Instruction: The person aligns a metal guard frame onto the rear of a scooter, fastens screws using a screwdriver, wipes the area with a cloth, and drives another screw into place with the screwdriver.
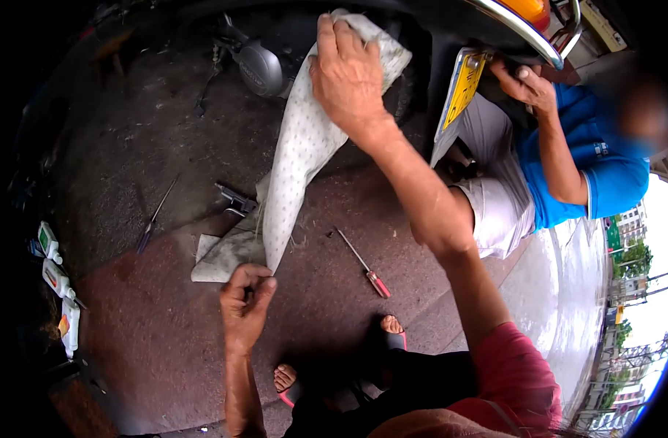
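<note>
A long pale cloth with small dark dots hangs stretched between my two hands. Its upper end is under my right hand, whose fingers wrap over the fabric near the top centre. Lower down, my left hand pinches the cloth's edge between thumb and fingers. A greyish, stained part of the cloth spreads left from the left hand. Behind the cloth, a dark air-gun-like tool lies on the ground. A screwdriver with a red handle rests on the floor right of the left hand.
At the right, a person in a blue shirt has a hand near a yellow plate. A dark-handled screwdriver lies on the ground at the left. White bottles line the left edge. A round metal cover is at the top.
</note>
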`<action>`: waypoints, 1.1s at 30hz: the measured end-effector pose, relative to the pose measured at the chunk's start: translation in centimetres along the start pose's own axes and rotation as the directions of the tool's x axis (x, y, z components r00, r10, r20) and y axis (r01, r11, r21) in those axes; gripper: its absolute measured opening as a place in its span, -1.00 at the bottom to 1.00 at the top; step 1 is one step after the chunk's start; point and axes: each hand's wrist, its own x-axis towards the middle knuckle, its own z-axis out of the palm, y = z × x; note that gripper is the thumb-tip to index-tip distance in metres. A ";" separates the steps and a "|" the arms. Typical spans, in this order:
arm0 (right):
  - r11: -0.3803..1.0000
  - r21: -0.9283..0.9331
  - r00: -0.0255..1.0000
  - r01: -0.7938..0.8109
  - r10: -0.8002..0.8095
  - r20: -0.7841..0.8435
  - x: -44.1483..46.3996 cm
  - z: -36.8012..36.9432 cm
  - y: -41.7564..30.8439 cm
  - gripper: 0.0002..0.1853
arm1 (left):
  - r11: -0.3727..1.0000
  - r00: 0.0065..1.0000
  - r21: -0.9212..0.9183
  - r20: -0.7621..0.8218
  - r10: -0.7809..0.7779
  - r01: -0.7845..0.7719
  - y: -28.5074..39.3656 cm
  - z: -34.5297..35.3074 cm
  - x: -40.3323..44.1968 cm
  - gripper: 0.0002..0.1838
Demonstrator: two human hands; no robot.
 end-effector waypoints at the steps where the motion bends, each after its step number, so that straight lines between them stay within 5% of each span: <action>1: 0.992 -0.122 0.999 -0.021 0.024 0.022 1.0 -0.1 0.4 -0.54 | 0.999 0.999 0.026 0.031 0.018 -0.019 -0.3 0.4 0.1 -0.91; 6: 0.957 -0.288 0.912 -0.023 0.138 0.385 3.7 -1.8 3.5 -0.59 | 0.992 0.989 0.072 0.100 -0.109 0.102 -1.8 1.3 -0.9 -0.94; 10: 0.879 -0.373 0.955 0.298 -0.273 0.120 3.2 -1.3 5.3 -0.52 | 0.976 0.963 0.089 0.167 -0.213 0.200 -2.9 2.5 -2.0 -0.95; 11: 0.893 -0.365 0.940 0.264 -0.153 0.305 3.0 -0.9 5.0 -0.48 | 0.973 0.957 0.059 0.179 -0.230 0.223 -3.0 3.1 -2.2 -0.95; 14: 0.894 -0.388 0.868 0.224 -0.002 0.497 3.9 -2.1 3.5 -0.44 | 0.960 0.938 0.036 0.208 -0.277 0.276 -2.8 3.4 -2.7 -0.95; 19: 0.946 -0.295 0.927 0.133 -0.013 0.375 3.2 0.4 3.7 -0.41 | 0.967 0.958 -0.015 0.142 -0.250 0.254 -4.1 2.6 -3.5 -0.95; 22: 0.957 -0.289 0.839 -0.028 0.179 0.513 4.1 -0.6 3.7 -0.36 | 0.957 0.956 -0.050 0.075 -0.283 0.287 -4.6 2.0 -4.0 -0.95; 23: 0.978 -0.209 0.908 -0.009 0.095 0.407 3.7 -0.7 4.1 -0.34 | 0.958 0.958 -0.053 0.061 -0.280 0.283 -4.9 1.9 -4.2 -0.95; 26: 0.981 -0.188 0.845 -0.049 0.140 0.516 4.1 -0.8 4.8 -0.49 | 0.960 0.961 -0.044 0.045 -0.275 0.276 -4.9 1.8 -4.3 -0.94; 29: 0.990 -0.132 0.981 0.054 -0.028 0.192 2.2 -0.1 5.1 -0.57 | 0.962 0.960 -0.012 0.061 -0.272 0.273 -4.5 1.9 -4.8 -0.95; 33: 0.998 0.007 0.996 0.062 -0.062 0.058 -1.9 -1.8 4.5 -0.67 | 0.958 0.955 0.010 0.076 -0.287 0.287 -4.4 2.1 -5.5 -0.94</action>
